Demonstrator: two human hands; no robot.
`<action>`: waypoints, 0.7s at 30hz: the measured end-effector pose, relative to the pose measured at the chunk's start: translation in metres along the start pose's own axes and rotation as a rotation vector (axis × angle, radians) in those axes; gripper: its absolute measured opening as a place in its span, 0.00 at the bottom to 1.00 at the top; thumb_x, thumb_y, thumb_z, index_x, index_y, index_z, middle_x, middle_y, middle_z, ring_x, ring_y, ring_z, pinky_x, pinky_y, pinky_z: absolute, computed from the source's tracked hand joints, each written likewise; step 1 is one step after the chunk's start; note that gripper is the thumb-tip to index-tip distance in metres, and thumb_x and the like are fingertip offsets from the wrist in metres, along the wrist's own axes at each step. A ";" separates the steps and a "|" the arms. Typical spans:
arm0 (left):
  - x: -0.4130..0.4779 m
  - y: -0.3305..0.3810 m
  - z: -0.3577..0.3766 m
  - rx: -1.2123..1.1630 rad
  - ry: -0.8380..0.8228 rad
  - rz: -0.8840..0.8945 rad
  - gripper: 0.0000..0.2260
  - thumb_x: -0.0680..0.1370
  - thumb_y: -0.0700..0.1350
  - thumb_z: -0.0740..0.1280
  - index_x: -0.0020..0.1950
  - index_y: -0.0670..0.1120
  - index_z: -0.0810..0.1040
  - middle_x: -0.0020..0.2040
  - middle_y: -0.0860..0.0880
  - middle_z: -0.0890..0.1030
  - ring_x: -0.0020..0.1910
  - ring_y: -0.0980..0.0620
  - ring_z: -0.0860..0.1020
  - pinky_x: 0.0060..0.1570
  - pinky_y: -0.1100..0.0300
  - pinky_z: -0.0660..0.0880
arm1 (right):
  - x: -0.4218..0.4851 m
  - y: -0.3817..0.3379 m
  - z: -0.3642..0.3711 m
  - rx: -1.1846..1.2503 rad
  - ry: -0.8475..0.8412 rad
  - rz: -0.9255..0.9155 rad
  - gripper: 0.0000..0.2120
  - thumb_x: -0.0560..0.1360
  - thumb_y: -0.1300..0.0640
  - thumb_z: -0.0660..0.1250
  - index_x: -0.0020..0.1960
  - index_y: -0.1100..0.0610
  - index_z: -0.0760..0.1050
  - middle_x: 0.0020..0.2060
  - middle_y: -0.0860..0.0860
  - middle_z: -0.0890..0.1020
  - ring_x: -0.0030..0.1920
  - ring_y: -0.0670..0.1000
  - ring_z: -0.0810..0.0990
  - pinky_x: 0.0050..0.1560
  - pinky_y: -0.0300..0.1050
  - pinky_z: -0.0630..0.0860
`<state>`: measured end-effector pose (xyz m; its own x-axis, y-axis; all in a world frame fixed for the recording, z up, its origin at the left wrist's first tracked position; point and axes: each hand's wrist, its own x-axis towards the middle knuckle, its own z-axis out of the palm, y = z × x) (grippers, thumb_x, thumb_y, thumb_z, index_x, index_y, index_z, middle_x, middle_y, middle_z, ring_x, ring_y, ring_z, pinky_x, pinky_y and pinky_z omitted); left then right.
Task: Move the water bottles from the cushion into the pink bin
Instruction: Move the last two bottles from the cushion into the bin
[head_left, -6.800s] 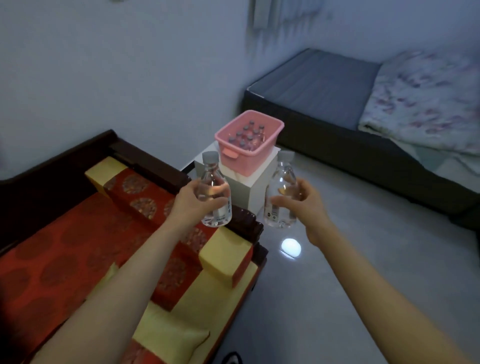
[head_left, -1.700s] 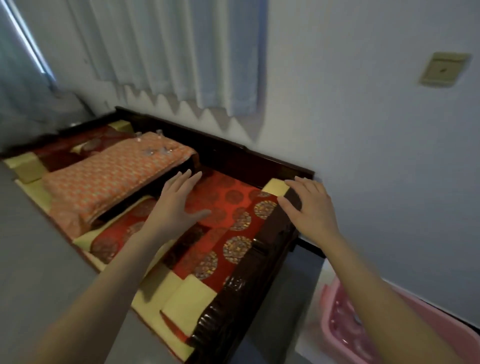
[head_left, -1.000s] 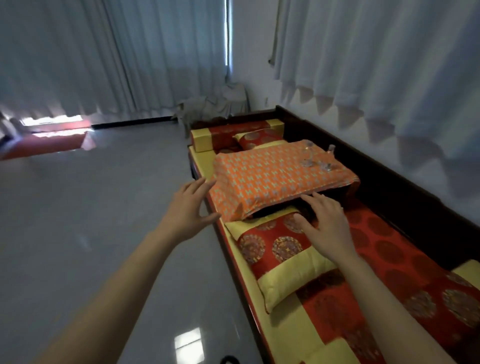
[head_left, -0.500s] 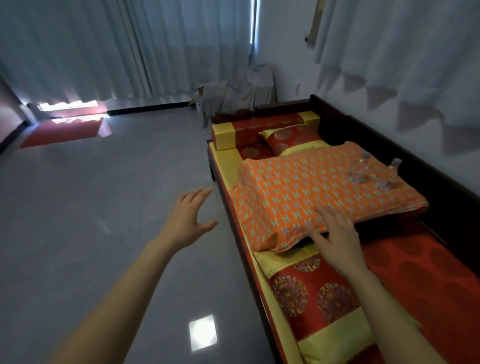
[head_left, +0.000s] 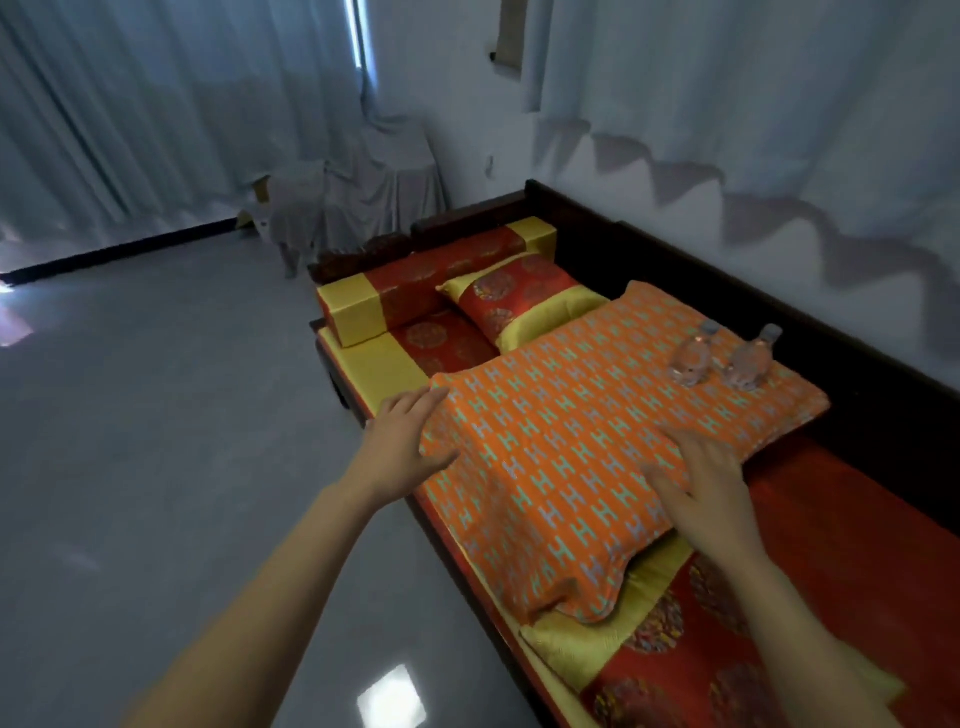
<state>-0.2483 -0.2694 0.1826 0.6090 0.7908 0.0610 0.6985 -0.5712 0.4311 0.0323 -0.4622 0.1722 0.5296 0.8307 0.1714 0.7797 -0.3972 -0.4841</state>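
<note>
Bottles: two clear water bottles, one (head_left: 691, 358) and another (head_left: 750, 361), stood just beside each other at the far right corner of the orange cushion (head_left: 571, 441), close to the dark wooden back rail (head_left: 857, 353). Pink bin not in view. My left hand (head_left: 405, 441) was open, fingers spread, at the cushion's near-left edge; my right hand (head_left: 701, 488) was open, palm down over the cushion's near part, nothing held; I couldn't tell if it pressed the fabric.

Risk as I judged it: the cushion looked soft and raised, so leaning a palm on it could tilt the surface and topple the bottles toward the rail. A fast reach could knock one into the other.

Room: grey floor (head_left: 156, 467) on the left was open. The cushion top between hands and bottles was bare.
</note>
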 end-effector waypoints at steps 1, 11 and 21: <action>0.018 -0.003 0.002 0.002 -0.018 0.026 0.35 0.73 0.57 0.70 0.76 0.51 0.59 0.75 0.47 0.64 0.73 0.45 0.60 0.68 0.43 0.63 | 0.006 0.001 0.004 -0.002 0.010 0.033 0.23 0.75 0.52 0.69 0.68 0.57 0.72 0.65 0.58 0.75 0.67 0.60 0.68 0.67 0.54 0.62; 0.196 0.031 0.066 -0.056 -0.168 0.339 0.35 0.72 0.55 0.71 0.75 0.47 0.61 0.74 0.44 0.65 0.74 0.44 0.62 0.71 0.51 0.57 | 0.073 0.062 0.015 -0.047 0.135 0.306 0.22 0.74 0.52 0.70 0.67 0.57 0.72 0.62 0.57 0.77 0.64 0.61 0.69 0.64 0.55 0.67; 0.318 0.090 0.123 -0.113 -0.335 0.504 0.35 0.73 0.51 0.72 0.75 0.46 0.61 0.74 0.44 0.65 0.74 0.44 0.62 0.71 0.51 0.57 | 0.150 0.119 0.016 -0.058 0.175 0.430 0.23 0.74 0.53 0.70 0.66 0.60 0.72 0.62 0.57 0.77 0.64 0.62 0.72 0.64 0.55 0.66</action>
<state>0.0545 -0.0965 0.1306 0.9516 0.3073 0.0039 0.2612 -0.8153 0.5169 0.1993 -0.3786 0.1265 0.8534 0.5095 0.1105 0.4918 -0.7164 -0.4948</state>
